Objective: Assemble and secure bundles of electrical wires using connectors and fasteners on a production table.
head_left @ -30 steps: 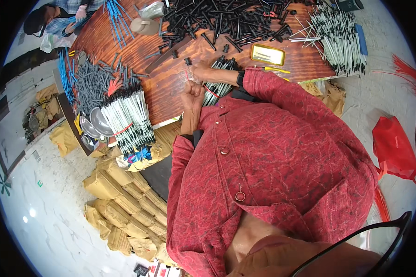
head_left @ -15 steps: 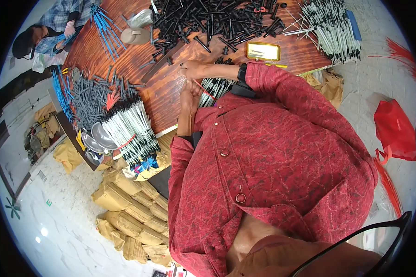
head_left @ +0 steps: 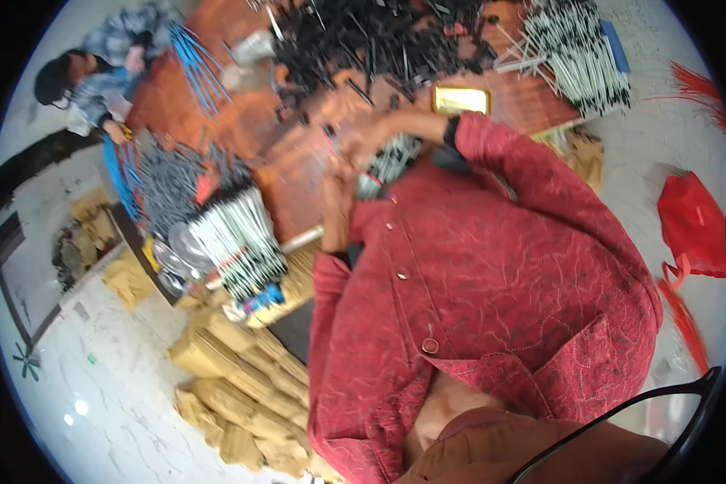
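My left hand (head_left: 340, 172) and my right hand (head_left: 365, 139) are close together over the near part of the table, smeared by motion. Both look closed on a thin red tie (head_left: 331, 145), whose end sticks out past the fingers. The tie leads to a bundle of pale rods with black ends (head_left: 395, 158), lying against my red jacket and partly hidden by my right forearm. To the left lies another large bundle of pale rods with black ends (head_left: 232, 234), with a red tie around it.
A pile of black plastic stakes (head_left: 379, 40) covers the far table (head_left: 290, 185). Nearby are a yellow-rimmed box (head_left: 461, 101), more pale rods (head_left: 577, 56), grey stakes (head_left: 169, 173) and blue rods (head_left: 198, 64). A co-worker (head_left: 97, 73) is at far left. Brown paper sacks (head_left: 234, 387) are stacked below.
My hands have shifted slightly right and down in the picture, and the red tie's end now shows above them. The whole view has tilted slightly. The co-worker's hand has moved lower.
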`<action>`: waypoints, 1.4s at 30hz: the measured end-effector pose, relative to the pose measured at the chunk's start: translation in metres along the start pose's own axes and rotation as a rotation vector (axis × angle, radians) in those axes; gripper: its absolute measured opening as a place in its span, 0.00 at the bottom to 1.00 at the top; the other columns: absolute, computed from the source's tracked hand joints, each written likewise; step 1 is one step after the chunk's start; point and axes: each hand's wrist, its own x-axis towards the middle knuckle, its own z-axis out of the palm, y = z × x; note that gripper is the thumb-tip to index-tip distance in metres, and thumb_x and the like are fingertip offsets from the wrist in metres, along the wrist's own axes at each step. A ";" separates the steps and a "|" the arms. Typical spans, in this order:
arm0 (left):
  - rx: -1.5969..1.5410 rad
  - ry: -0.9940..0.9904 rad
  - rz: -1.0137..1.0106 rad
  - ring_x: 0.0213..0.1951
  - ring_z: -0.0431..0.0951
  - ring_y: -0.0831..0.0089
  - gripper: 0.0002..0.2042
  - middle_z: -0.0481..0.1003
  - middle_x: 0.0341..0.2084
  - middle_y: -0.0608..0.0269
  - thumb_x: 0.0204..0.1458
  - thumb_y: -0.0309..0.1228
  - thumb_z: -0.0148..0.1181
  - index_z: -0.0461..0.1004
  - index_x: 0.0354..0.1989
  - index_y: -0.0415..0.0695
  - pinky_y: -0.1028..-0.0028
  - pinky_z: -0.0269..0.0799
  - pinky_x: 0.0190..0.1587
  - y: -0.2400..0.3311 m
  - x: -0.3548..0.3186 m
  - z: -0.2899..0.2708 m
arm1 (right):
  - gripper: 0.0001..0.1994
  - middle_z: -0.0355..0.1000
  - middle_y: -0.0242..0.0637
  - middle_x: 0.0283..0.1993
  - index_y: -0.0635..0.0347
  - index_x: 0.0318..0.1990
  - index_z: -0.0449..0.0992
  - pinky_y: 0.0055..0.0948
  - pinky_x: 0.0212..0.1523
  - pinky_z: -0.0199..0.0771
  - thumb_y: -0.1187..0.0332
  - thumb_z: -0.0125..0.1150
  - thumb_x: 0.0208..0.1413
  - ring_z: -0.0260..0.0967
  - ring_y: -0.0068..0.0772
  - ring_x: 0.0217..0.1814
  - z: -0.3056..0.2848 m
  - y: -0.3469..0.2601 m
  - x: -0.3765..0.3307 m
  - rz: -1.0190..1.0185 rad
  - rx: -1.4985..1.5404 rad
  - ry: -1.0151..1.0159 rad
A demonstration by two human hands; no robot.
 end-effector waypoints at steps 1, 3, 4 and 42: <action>0.045 -0.058 -0.042 0.24 0.60 0.80 0.11 0.62 0.22 0.75 0.63 0.39 0.58 0.67 0.30 0.50 0.77 0.63 0.32 -0.001 0.016 0.018 | 0.25 0.72 0.27 0.32 0.64 0.44 0.77 0.29 0.31 0.70 0.49 0.70 0.51 0.66 0.23 0.33 0.009 0.048 -0.008 -0.221 0.141 0.032; 0.157 -0.091 0.122 0.29 0.64 0.79 0.11 0.64 0.25 0.73 0.63 0.38 0.56 0.67 0.30 0.50 0.74 0.67 0.38 -0.005 0.000 0.020 | 0.21 0.72 0.29 0.28 0.67 0.36 0.78 0.36 0.31 0.67 0.53 0.70 0.49 0.66 0.24 0.32 0.013 0.007 -0.004 -0.157 -0.024 -0.027; 0.365 -0.062 0.260 0.30 0.64 0.78 0.11 0.64 0.26 0.73 0.65 0.38 0.54 0.66 0.31 0.50 0.74 0.66 0.41 -0.004 -0.001 -0.020 | 0.17 0.75 0.33 0.31 0.67 0.38 0.78 0.37 0.34 0.71 0.60 0.66 0.51 0.67 0.27 0.32 0.013 -0.019 0.019 -0.071 -0.060 -0.194; 0.658 0.041 0.567 0.31 0.65 0.77 0.13 0.67 0.27 0.67 0.67 0.35 0.50 0.69 0.30 0.43 0.74 0.63 0.37 -0.007 0.008 -0.011 | 0.10 0.80 0.30 0.33 0.54 0.34 0.80 0.38 0.35 0.70 0.60 0.57 0.56 0.75 0.28 0.35 0.040 -0.042 0.002 0.276 -0.323 0.340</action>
